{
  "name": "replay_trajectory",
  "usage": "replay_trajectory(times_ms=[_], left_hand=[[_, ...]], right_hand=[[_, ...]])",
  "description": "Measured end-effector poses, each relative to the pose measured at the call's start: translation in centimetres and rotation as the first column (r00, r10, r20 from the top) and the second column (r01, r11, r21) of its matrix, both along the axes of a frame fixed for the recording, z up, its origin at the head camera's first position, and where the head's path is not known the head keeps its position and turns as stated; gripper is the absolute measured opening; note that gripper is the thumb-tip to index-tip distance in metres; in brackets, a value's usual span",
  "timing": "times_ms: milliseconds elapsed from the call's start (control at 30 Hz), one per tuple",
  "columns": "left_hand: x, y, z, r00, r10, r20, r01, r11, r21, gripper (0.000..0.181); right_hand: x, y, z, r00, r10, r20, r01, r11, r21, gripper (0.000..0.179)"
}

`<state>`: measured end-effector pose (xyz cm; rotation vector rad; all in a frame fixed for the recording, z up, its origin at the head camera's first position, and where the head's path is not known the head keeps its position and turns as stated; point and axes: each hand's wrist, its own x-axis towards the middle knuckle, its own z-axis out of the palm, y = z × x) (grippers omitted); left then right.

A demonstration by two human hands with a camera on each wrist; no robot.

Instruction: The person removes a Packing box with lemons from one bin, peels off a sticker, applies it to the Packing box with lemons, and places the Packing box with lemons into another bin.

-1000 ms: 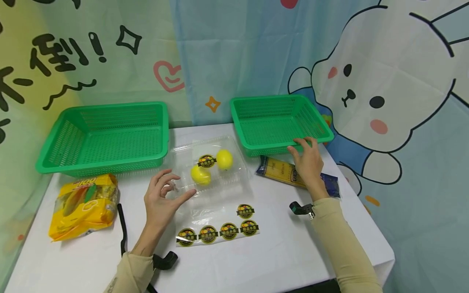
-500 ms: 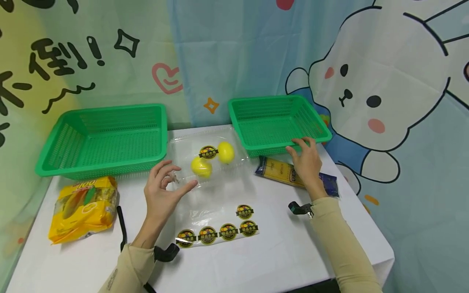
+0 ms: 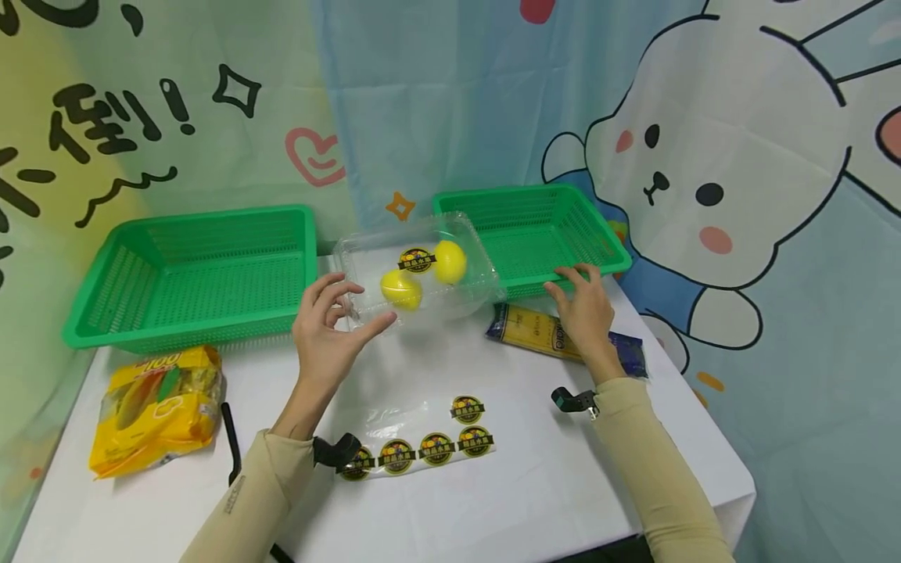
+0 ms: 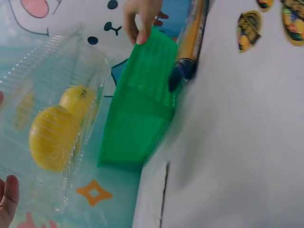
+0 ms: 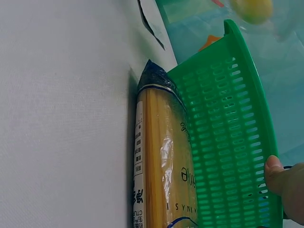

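Observation:
My left hand (image 3: 325,336) grips the near left edge of a clear plastic clamshell box (image 3: 366,249) between thumb and fingers. Two lemons (image 3: 450,262) lie inside, with a round black-and-gold sticker (image 3: 418,260) on the lid. Raised off the table, the box overlaps the left rim of the right green basket (image 3: 524,289) in the head view. In the left wrist view the lemons (image 4: 54,137) show through the box wall. My right hand (image 3: 586,317) pinches the near rim of that basket; the thumb (image 5: 274,173) lies on the rim in the right wrist view.
A pack of spaghetti (image 3: 531,330) lies along the right basket's front. Another green basket (image 3: 190,336) stands at the left, a yellow mango-printed bag (image 3: 158,410) before it. A clear sheet of round stickers (image 3: 436,447) lies mid-table. A printed curtain (image 3: 422,102) hangs behind.
My left hand has lifted the lemon box off the table, up and slightly right toward the right basket. My right hand has kept its hold on the basket rim.

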<state>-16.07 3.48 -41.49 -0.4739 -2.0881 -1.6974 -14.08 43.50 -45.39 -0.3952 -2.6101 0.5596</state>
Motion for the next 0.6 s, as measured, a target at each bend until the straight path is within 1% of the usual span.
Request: replay_trajectory(times_ms=[233,333,467,600], left_hand=[[-1.8,2.9,1.4,0.999,-0.033,-0.011,0.033,0.999,-0.001,0.047],[-2.5,4.2,1.8,0.998,-0.065,-0.019,0.065,0.998,0.01,0.046],[-3.4,5.8,2.1,0.996,-0.085,-0.027,0.085,0.996,0.023,0.045],[-4.2,7.2,2.0,0.996,-0.082,-0.017,0.082,0.996,0.022,0.046]], right_hand=[[0.2,0.0,0.2,1.0,-0.002,0.017,0.002,1.0,-0.015,0.042],[0.3,0.0,0.3,1.0,0.001,0.021,0.0,1.0,-0.028,0.042],[0.3,-0.1,0.4,1.0,0.001,0.03,0.0,1.0,-0.025,0.043],[0.4,-0.1,0.5,1.0,-0.001,0.032,0.002,1.0,-0.019,0.043]])
